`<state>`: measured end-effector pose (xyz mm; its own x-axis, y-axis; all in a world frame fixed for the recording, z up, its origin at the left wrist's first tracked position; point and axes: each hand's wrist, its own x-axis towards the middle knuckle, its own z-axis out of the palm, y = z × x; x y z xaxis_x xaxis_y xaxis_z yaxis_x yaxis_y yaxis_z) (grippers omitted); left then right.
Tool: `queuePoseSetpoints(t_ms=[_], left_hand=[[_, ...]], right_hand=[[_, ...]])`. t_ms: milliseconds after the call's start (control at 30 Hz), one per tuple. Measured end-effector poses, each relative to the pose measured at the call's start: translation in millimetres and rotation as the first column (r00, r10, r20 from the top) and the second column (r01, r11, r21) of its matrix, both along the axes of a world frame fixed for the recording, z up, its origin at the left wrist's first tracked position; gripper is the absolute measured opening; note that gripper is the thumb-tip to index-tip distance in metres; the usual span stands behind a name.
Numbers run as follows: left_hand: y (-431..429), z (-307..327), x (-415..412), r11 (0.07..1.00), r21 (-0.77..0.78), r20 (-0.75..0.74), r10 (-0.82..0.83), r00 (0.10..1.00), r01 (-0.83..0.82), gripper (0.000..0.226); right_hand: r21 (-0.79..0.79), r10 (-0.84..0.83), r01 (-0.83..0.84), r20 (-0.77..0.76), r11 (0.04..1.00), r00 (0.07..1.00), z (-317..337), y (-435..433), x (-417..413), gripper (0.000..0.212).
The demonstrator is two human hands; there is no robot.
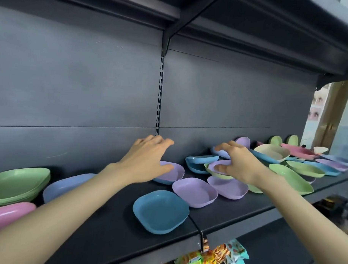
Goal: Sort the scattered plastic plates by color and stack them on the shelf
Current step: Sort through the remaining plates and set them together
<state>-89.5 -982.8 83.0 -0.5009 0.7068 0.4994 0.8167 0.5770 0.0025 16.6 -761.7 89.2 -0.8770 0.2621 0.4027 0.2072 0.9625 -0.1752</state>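
Observation:
Plastic plates lie scattered along a dark shelf (110, 224). My right hand (239, 163) pinches the rim of a small lilac plate (220, 164) that sits in a green plate. My left hand (146, 160) hovers with spread fingers over another lilac plate (174, 173), its thumb at the rim. Two more lilac plates (194, 191) (228, 188) lie in front, and a teal-blue plate (160, 211) sits near the shelf's front edge. A green stack (17, 182), a pink plate (6, 215) and a light-blue plate (68, 184) stand at the left.
To the right lie several mixed plates: blue (201, 159), green (292, 177), cream (272, 152), pink (298, 151). An upper shelf (252, 20) overhangs. Snack packets (214, 255) hang below the shelf edge. Bare shelf surface shows at front left.

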Motion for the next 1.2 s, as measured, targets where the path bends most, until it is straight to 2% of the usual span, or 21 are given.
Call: queuePoseSetpoints(t_ms=[400, 567, 700, 833, 933, 1100, 1200], left_hand=[[85.3, -38.2, -99.7, 0.992, -0.074, 0.249, 0.121, 0.961, -0.105, 0.066], [95.1, -62.6, -130.8, 0.973, -0.12, 0.356, 0.229, 0.906, -0.198, 0.075], [91.3, -82.8, -147.3, 0.927, -0.17, 0.413, 0.376, 0.829, -0.335, 0.079], [92.6, -95.4, -153.6, 0.871, -0.195, 0.476, 0.487, 0.733, -0.452, 0.071], [95.6, -101.0, -153.9, 0.842, -0.172, 0.51, 0.521, 0.685, -0.512, 0.056], [100.1, -104.4, -147.5, 0.754, -0.111, 0.533, 0.595, 0.601, -0.648, 0.043], [99.5, -105.2, -143.6, 0.705, -0.018, 0.562, 0.594, 0.576, -0.709, 0.018]], right_hand=[[-0.004, 0.028, -0.028, 0.13, 1.0, 0.991, -22.6, 105.7, -95.2, 0.052], [-0.045, 0.126, -0.12, 0.164, 0.992, 0.978, -31.2, 123.4, -130.3, 0.057], [-0.052, 0.229, -0.223, 0.167, 0.973, 0.959, -40.8, 128.1, -154.6, 0.056], [-0.047, 0.317, -0.313, 0.165, 0.948, 0.934, -50.7, 137.0, -168.8, 0.052], [-0.085, 0.414, -0.406, 0.133, 0.91, 0.9, -56.3, 136.8, -173.5, 0.049], [-0.171, 0.604, -0.58, 0.194, 0.797, 0.773, -64.9, 126.1, -177.1, 0.054], [-0.245, 0.656, -0.609, 0.227, 0.754, 0.72, -70.1, 120.3, -178.6, 0.05]])
